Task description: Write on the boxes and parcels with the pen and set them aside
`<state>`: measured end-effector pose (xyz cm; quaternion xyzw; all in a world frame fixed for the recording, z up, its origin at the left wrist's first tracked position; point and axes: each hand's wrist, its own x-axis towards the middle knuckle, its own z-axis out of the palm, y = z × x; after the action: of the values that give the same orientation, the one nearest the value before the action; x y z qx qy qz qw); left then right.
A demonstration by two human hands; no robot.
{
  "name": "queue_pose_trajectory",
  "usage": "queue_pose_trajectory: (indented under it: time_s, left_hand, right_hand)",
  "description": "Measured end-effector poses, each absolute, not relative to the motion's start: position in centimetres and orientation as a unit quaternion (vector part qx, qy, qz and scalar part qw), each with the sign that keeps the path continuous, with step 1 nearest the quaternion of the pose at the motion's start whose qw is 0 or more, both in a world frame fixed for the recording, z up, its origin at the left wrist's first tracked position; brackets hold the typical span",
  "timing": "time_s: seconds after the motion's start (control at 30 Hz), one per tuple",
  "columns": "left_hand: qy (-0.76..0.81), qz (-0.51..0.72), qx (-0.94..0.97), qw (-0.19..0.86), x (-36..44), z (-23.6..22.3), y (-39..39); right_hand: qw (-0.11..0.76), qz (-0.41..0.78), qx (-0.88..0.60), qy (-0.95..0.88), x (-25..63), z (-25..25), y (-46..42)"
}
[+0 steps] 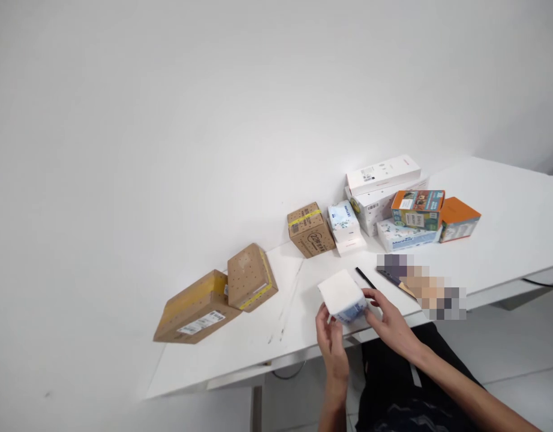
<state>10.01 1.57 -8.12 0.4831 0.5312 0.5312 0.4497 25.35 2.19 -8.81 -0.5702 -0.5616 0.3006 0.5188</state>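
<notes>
A small white box (pixel 342 295) with blue print on its lower side is held between both hands just above the near edge of the white table (pixel 505 240). My left hand (pixel 329 337) grips its lower left corner with curled fingers. On the box's right side rests my right hand (pixel 391 321), fingers wrapped round it. A thin black pen (pixel 365 278) lies on the table just behind the box.
Three brown cardboard boxes (pixel 195 308), (pixel 251 277), (pixel 310 229) stand along the wall. Behind them, at the right, lie a wrapped blue-white pack (pixel 343 221), white boxes (pixel 382 174) and orange boxes (pixel 418 209), (pixel 459 219). A dark flat object (pixel 396 276) lies partly blurred.
</notes>
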Motion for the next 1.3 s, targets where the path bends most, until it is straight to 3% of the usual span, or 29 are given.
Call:
queue_pose_trajectory:
  time_s: [0.33,0.47,0.63,1.0,1.3]
  left_hand:
    - [0.546,0.527,0.573,0.309,9.8,-6.3,2.7]
    - [0.521,0.472,0.682,0.201,9.8,-6.0,3.3]
    - [0.518,0.426,0.728,0.144,10.0,-6.1,3.3]
    - [0.546,0.407,0.726,0.093,9.6,-6.3,3.3]
    - [0.544,0.463,0.684,0.147,9.3,-5.8,2.9]
  right_hand:
    - [0.538,0.279,-0.564,-0.561,25.6,-7.8,1.3]
    - [0.478,0.167,-0.551,-0.663,25.6,-6.4,1.1]
    - [0.394,0.098,-0.579,-0.707,24.6,-5.5,1.6]
    - [0.398,0.053,-0.588,-0.702,24.5,-5.8,2.0]
    - [0.407,0.031,-0.579,-0.706,24.3,-6.1,1.2]
